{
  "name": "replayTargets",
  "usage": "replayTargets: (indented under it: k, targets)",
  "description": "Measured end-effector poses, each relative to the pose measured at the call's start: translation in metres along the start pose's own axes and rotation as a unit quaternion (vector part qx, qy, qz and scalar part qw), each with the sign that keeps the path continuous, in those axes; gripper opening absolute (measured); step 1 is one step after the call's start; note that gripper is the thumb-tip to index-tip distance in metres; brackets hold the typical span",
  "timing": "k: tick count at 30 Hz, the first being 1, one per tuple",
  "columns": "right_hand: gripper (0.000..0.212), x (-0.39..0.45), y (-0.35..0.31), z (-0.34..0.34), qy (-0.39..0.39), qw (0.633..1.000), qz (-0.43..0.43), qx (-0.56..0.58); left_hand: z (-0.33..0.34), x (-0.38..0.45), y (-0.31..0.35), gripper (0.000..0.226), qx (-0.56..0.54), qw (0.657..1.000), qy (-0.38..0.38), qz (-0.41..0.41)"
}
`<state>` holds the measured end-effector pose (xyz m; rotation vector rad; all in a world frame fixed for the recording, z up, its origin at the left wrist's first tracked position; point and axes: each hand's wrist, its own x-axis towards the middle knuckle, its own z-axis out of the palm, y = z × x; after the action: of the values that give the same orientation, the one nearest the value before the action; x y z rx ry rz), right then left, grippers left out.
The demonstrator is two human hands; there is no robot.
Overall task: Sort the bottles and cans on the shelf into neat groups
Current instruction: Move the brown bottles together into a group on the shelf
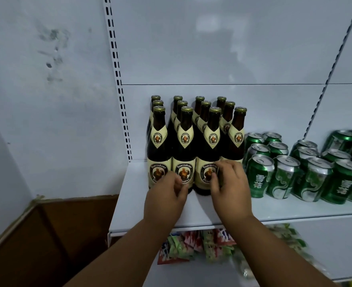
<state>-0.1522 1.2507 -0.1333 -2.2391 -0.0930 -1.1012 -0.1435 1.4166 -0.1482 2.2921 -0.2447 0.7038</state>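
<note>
Straightening front-row dark brown glass bottles (207,150), already grouped on the white metal shelf (274,208); my left hand (166,195) and right hand (231,183) curl round two. Green aluminium cans (260,175) beside them look loosely ranked, needing tidying.

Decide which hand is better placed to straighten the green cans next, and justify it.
Right. The right hand sits at the front bottles' right end, beside the green cans; the left hand would have to cross over.

Brown bottles (206,141), green cans (259,177)

Scuffed white wall (46,90), brown cardboard (53,228)
</note>
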Motion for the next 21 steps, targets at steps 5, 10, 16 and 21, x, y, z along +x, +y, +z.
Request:
replayTargets:
  k: [5, 10, 16, 21]
  targets:
    - [0.043, -0.005, 0.010, 0.001, -0.060, 0.998, -0.001, 0.015, 0.016, 0.011, 0.011, 0.029, 0.075, 0.996, -0.032, -0.025]
    - [0.037, 0.003, 0.019, 0.000, -0.087, 0.996, -0.005, 0.024, 0.023, 0.016, 0.014, 0.036, 0.099, 0.994, -0.009, -0.043]
    - [0.017, 0.024, 0.020, 0.003, -0.097, 0.994, -0.019, -0.045, 0.028, 0.013, 0.019, 0.037, 0.112, 0.992, 0.022, -0.061]
    - [0.016, 0.023, 0.024, 0.011, -0.086, 0.994, -0.056, -0.047, 0.033, 0.012, 0.023, 0.034, 0.112, 0.990, 0.030, -0.080]
